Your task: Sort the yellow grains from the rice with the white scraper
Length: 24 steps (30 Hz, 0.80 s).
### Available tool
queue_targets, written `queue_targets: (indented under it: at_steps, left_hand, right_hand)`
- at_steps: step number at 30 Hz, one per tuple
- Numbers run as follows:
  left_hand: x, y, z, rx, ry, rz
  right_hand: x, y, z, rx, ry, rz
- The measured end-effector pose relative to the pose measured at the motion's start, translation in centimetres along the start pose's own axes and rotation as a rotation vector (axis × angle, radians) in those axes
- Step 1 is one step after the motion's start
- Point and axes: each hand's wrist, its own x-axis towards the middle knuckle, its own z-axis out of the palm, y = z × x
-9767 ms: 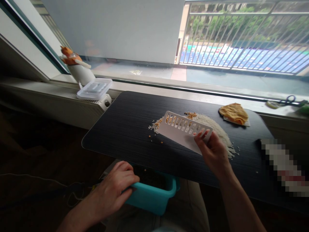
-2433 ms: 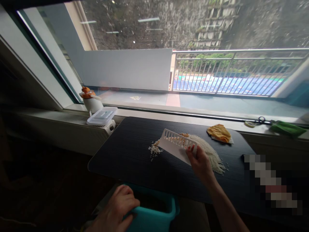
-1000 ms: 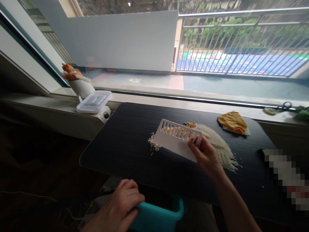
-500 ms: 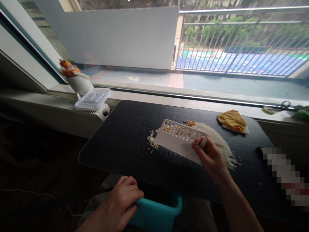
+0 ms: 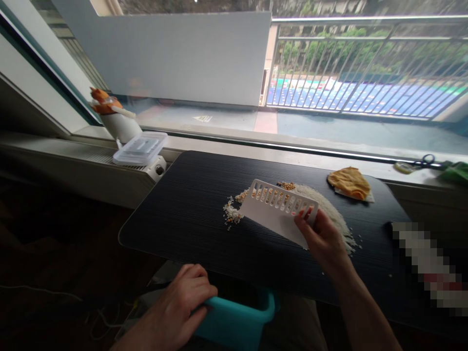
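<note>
My right hand is closed on the right end of a white plastic scraper with a row of slots along its far edge. The scraper is tilted over the dark table, and yellow kernels and white grains show through the slots. A heap of white rice spreads behind and right of it, with a few yellow kernels at the heap's far left. A smaller mix of rice and kernels lies off the scraper's left end. My left hand grips the rim of a turquoise bin below the table's front edge.
The black table stands against the window sill. A folded yellow cloth lies at its back right, and a blurred-out object at the right. A clear plastic box and a white cup stand at the left. Scissors rest on the sill.
My right hand and the scraper have shifted slightly to the right, uncovering more of the small grain pile at the left. My left hand stays on the bin rim.
</note>
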Motion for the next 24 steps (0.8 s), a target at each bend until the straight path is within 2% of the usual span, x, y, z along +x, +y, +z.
queue_targets:
  at_steps: [6, 11, 18, 24]
  left_hand:
    - [0.0, 0.1, 0.0, 0.009, 0.017, 0.007]
    - [-0.1, 0.0, 0.0, 0.006, 0.028, 0.020]
    - [-0.4, 0.1, -0.1, -0.002, 0.028, 0.005]
    - [-0.7, -0.4, -0.1, 0.012, 0.047, 0.015]
  right_hand:
    - [-0.6, 0.0, -0.5, 0.031, -0.022, 0.007]
    - [0.4, -0.8, 0.8, 0.067, 0.038, 0.002]
    - [2.8, -1.1, 3.4, 0.023, -0.043, -0.062]
    - [2.6, -1.4, 3.0, 0.048, -0.141, -0.079]
